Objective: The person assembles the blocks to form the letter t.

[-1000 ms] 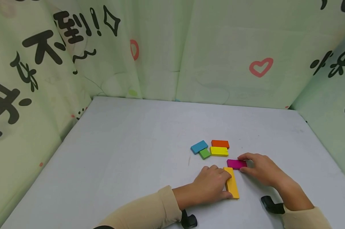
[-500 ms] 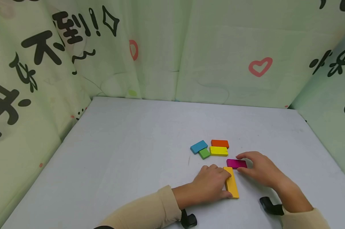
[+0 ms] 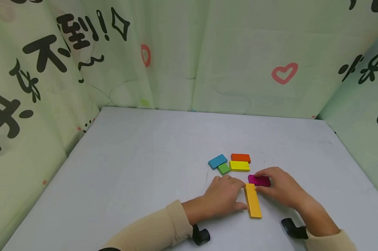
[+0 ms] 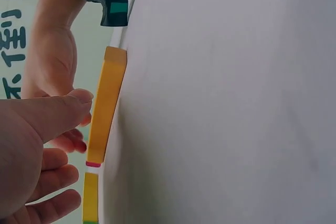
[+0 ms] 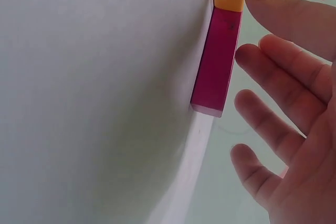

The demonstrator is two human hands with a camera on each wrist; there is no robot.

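An amber-yellow block (image 3: 253, 202) lies lengthwise toward the front, its far end at a magenta block (image 3: 260, 180) lying crosswise. My left hand (image 3: 222, 196) is just left of the amber block, fingertips near its far corner and thumb beside its lower part; the fingers hold nothing. My right hand (image 3: 281, 184) spans the magenta block from the right, index fingertip at its far edge and thumb beside the amber block. In the right wrist view its fingers (image 5: 281, 80) are spread and loosely extended alongside the magenta block (image 5: 215, 64), without curling round it.
Farther back, a blue block (image 3: 217, 161), a small green block (image 3: 224, 169), a bright yellow block (image 3: 239, 166) and an orange-red block (image 3: 240, 158) lie close together on the white table (image 3: 129, 167). A printed green curtain (image 3: 233, 62) stands behind.
My left hand has let go of the amber block and shifted left. My right hand has slid left along the magenta block, bringing its thumb beside the amber block.
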